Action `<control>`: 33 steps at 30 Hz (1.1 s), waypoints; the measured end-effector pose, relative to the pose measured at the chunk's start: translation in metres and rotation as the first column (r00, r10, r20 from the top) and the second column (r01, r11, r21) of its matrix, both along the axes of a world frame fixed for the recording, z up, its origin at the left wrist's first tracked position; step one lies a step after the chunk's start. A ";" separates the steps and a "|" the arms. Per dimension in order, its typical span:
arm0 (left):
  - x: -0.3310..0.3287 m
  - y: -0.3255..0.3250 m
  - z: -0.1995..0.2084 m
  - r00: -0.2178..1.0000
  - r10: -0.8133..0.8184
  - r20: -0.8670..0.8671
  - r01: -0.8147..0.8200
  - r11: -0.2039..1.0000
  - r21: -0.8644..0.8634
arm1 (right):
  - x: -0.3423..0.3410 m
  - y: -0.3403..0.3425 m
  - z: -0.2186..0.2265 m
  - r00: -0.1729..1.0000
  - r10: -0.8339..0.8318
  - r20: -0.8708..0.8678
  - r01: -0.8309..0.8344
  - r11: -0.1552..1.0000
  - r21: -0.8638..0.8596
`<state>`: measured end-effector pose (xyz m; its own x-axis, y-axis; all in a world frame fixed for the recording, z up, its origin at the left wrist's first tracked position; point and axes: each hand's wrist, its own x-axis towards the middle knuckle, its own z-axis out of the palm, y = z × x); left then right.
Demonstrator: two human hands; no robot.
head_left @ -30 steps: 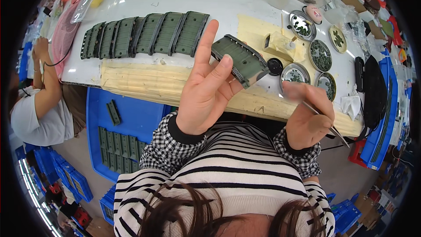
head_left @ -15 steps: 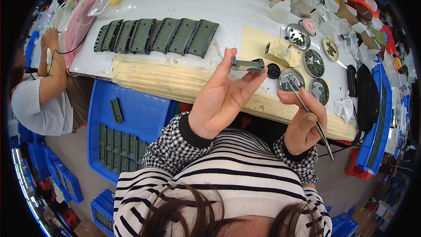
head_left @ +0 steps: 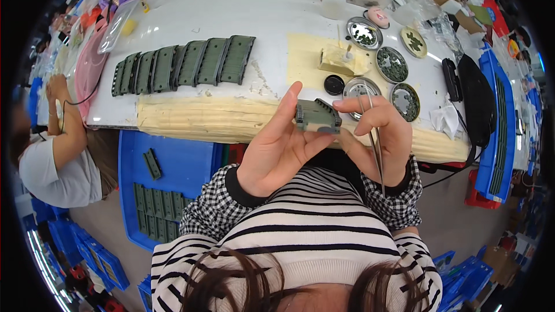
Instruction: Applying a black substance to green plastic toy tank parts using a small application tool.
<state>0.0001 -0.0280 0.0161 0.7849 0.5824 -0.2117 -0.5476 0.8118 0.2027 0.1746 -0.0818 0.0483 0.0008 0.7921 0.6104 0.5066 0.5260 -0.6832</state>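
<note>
The left hand (head_left: 280, 150) is holding a small green plastic part (head_left: 317, 117) between its fingers, up in front of the person, near the front edge of the desk (head_left: 231, 8). The right hand (head_left: 388, 133) is gripping a pair of tweezers (head_left: 378, 156) while its fingertips are hovering by the part's right side; from here I can't tell whether they're touching it. Since only fingertips are supporting the part, a slip could be dropping it past the edge, and a careless turn could be letting the tweezers scratch it. An elbow could be upsetting the round dishes too: one (head_left: 392, 65) is holding plenty of little green bits (head_left: 393, 66), another (head_left: 362, 89) is showing fewer. Below, a blue tray (head_left: 182, 162) is carrying rows of green strips (head_left: 156, 211).
</note>
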 end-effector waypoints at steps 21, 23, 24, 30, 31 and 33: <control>0.003 -0.020 -0.058 0.793 -0.529 0.303 0.467 0.847 0.255 | 0.021 -0.016 -0.004 0.838 0.120 -0.533 -0.293 0.922 -0.252; 0.003 -0.016 -0.056 0.849 -0.467 0.248 0.401 0.874 0.273 | 0.048 -0.018 0.004 0.840 0.031 -0.542 -0.207 0.941 -0.267; 0.004 -0.013 -0.053 0.858 -0.426 0.285 0.353 0.894 0.276 | 0.065 -0.016 0.006 0.929 -0.059 -0.364 -0.046 0.960 -0.275; -0.007 0.002 -0.028 0.979 -0.155 -0.132 0.201 0.845 0.496 | 0.134 0.008 -0.015 0.811 -0.424 0.403 0.525 0.831 -0.185; -0.005 0.001 -0.025 0.986 -0.120 -0.119 0.162 0.870 0.466 | 0.139 0.014 -0.017 0.798 -0.383 0.465 0.497 0.855 -0.147; -0.003 -0.002 -0.020 0.994 -0.044 -0.098 0.080 0.911 0.404 | 0.146 0.026 -0.024 0.787 -0.326 0.525 0.502 0.832 -0.237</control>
